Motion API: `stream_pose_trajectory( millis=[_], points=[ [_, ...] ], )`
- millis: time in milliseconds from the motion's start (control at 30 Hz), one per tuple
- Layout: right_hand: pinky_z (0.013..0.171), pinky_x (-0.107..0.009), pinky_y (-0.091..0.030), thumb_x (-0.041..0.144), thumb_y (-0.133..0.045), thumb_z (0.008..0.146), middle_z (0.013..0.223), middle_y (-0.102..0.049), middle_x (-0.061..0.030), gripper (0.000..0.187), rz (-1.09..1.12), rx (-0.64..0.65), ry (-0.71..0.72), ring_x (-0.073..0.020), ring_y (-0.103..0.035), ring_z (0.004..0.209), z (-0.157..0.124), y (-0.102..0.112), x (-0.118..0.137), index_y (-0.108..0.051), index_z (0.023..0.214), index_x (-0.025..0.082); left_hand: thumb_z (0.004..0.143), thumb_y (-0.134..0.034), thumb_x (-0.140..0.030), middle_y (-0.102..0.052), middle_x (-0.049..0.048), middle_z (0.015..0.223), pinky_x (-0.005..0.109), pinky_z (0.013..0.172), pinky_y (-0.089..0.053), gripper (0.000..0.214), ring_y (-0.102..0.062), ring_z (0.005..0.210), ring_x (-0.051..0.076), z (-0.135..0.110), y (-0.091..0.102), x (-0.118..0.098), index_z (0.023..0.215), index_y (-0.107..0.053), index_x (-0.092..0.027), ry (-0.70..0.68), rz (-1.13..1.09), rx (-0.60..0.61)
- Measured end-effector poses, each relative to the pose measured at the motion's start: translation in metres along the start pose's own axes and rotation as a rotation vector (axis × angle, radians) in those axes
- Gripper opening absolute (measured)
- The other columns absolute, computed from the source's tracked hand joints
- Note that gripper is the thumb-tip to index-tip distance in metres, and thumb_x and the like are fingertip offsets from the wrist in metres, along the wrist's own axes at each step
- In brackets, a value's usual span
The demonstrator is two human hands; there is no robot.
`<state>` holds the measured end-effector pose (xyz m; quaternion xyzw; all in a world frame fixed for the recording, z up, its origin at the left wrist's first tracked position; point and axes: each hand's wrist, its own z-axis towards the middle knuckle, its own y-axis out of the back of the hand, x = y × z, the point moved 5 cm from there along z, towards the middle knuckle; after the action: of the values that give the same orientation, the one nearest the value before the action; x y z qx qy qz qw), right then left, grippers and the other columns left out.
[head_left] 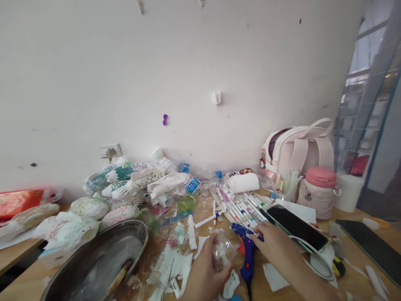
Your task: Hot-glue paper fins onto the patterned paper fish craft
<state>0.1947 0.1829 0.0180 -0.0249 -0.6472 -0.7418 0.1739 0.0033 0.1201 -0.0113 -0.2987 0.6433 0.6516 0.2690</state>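
Head view, looking forward and down over a crowded wooden counter (354, 267) set against a white wall.

At the near centre, the left hand (205, 271) curls around a piece of clear plastic (224, 251), thumb and fingers closed on its near side; the plastic rests low over the counter, just left of a blue glue gun (247, 255). The right hand (275, 242) reaches in from the near right and lies over the glue gun's upper body, its fingers bent loosely. Whether that grip is truly closed around the gun or only resting on it cannot be told. A small red light shows on the gun, beside the plastic.

Behind the hands lies a spread of white marker pens (244, 211). To the right, a phone with a dark screen (296, 228) lies at an angle, and a second dark slab (372, 246) sits at the far right edge. Farther back stand a pink backpack (297, 152) and a pink-lidded bottle (318, 192). On the left sits a metal basin (103, 259), with a heap of patterned white shapes (131, 184) beyond it by the wall. Paper and plastic scraps (175, 263) litter the near counter.

Risks, as a judgement: the red light suggests the gun is on, so a hot nozzle this close to thin plastic could warp it, or burn the left hand's fingertips (228, 274). The scraps could catch stray glue, and the gun's cord could snag on the loose pens.
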Motion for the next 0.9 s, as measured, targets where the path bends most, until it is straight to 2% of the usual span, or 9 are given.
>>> stream_pose_trajectory(
  millis=[267, 500, 667, 767, 900],
  points=[
    [0.063, -0.026, -0.037, 0.012, -0.048, 0.081, 0.083, -0.068, -0.0051, 0.02, 0.01, 0.024, -0.071, -0.0191, -0.062, 0.079, 0.008, 0.0, 0.008, -0.065, 0.073, 0.017, 0.068, -0.06, -0.028, -0.053, 0.0113, 0.135, 0.028, 0.104, -0.033, 0.072, -0.049, 0.123, 0.021, -0.002, 0.0, -0.001, 0.135, -0.036, -0.013, -0.01, -0.02, -0.014],
    [0.066, -0.027, -0.039, 0.029, -0.056, 0.083, 0.09, -0.068, -0.0073, 0.017, 0.049, 0.0, -0.054, -0.0225, -0.063, 0.085, 0.012, -0.007, 0.006, -0.067, 0.083, 0.016, 0.068, -0.06, -0.028, -0.053, 0.0132, 0.134, 0.031, 0.104, -0.035, 0.071, -0.051, 0.121, 0.023, 0.0, -0.001, 0.001, 0.133, -0.037, -0.012, -0.015, -0.011, -0.004],
    [0.061, -0.025, -0.036, 0.018, -0.048, 0.084, 0.081, -0.068, -0.0048, 0.021, 0.047, -0.028, -0.011, -0.0186, -0.063, 0.077, 0.013, -0.011, 0.006, -0.065, 0.072, 0.018, 0.067, -0.061, -0.03, -0.054, 0.0124, 0.134, 0.032, 0.103, -0.036, 0.071, -0.05, 0.122, 0.024, 0.001, -0.002, 0.002, 0.133, -0.038, -0.015, -0.005, 0.012, 0.013],
    [0.061, -0.024, -0.036, 0.018, -0.047, 0.085, 0.082, -0.068, -0.0028, 0.02, 0.066, -0.045, -0.02, -0.0167, -0.062, 0.075, 0.012, -0.011, 0.003, -0.065, 0.076, 0.018, 0.068, -0.06, -0.031, -0.054, 0.0133, 0.133, 0.032, 0.102, -0.036, 0.072, -0.051, 0.121, 0.023, 0.001, -0.003, 0.003, 0.134, -0.036, -0.014, -0.017, 0.003, 0.021],
    [0.064, -0.025, -0.039, 0.025, -0.056, 0.082, 0.088, -0.067, -0.0033, 0.013, 0.085, -0.036, -0.012, -0.0184, -0.063, 0.081, 0.01, -0.012, -0.001, -0.067, 0.085, 0.018, 0.068, -0.06, -0.032, -0.053, 0.0134, 0.134, 0.033, 0.1, -0.038, 0.072, -0.053, 0.117, 0.025, 0.001, -0.003, 0.003, 0.134, -0.035, -0.014, -0.02, 0.015, 0.032]
  ],
)
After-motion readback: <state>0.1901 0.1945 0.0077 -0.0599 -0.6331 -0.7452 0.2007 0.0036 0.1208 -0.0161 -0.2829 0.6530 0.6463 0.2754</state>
